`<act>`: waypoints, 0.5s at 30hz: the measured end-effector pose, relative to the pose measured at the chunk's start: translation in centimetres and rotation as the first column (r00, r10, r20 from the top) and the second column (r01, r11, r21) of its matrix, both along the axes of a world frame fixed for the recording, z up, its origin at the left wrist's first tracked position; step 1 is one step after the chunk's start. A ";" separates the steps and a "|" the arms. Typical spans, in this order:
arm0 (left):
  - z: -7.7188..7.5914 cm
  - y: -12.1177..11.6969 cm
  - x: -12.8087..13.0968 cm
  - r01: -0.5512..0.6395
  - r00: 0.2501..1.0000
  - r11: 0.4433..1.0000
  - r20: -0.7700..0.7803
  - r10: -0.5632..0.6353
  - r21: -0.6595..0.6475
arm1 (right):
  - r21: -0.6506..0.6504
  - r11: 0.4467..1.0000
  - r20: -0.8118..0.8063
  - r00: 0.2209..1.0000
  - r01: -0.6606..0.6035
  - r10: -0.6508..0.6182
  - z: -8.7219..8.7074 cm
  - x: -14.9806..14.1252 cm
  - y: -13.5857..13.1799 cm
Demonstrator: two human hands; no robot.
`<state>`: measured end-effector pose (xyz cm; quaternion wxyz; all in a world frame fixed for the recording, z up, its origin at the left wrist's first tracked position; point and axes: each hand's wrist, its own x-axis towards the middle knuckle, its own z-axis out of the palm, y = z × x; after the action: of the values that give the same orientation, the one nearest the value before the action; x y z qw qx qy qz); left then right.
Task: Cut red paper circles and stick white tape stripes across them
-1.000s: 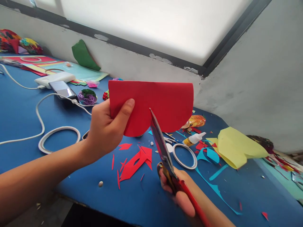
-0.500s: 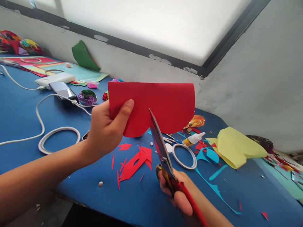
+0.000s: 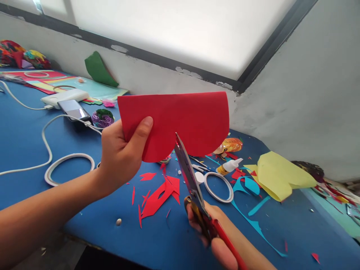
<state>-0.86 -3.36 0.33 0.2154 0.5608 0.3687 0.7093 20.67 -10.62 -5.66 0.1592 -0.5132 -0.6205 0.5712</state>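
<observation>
My left hand [image 3: 123, 157] pinches the left part of a folded red paper [image 3: 182, 116], thumb in front and fingers behind. The paper is held up above the table, its top edge straight and its lower edge cut into two rounded lobes. In my right hand [image 3: 208, 232] is a pair of scissors [image 3: 192, 180] with red and dark handles. Their blades look closed together, with the tip at the notch between the lobes. Red paper scraps [image 3: 159, 198] lie on the table below.
On the blue table [image 3: 92, 228] lie tape rolls [image 3: 219, 187], a glue bottle [image 3: 229, 166], blue paper strips [image 3: 258, 228] and a yellow folded paper [image 3: 274, 176]. At the left are a phone [image 3: 73, 108], a white power bank [image 3: 64, 96] and a cable [image 3: 46, 140]. A wall stands behind.
The red paper and my left hand have shifted slightly left, and the paper's right end has tilted up. The scissors tip has moved a little left with it.
</observation>
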 end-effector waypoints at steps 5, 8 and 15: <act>-0.1 0.1 -0.1 -0.006 0.999 1.000 0.037 0.006 0.008 | -0.011 1.000 0.009 1.000 0.004 -0.004 -0.1 0.0 0.0; -0.2 0.1 -0.1 0.006 0.999 1.000 0.046 -0.006 0.013 | 0.005 1.000 0.012 1.000 0.003 -0.003 0.1 -0.1 0.1; 0.1 0.1 -0.1 0.087 0.981 0.995 0.176 -0.078 -0.044 | 0.031 1.000 0.063 0.998 0.001 -0.003 0.4 -0.3 0.1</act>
<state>-0.95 -3.25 0.45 0.2902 0.5057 0.3432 0.7364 20.40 -10.55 -5.30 0.1481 -0.5290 -0.6334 0.5449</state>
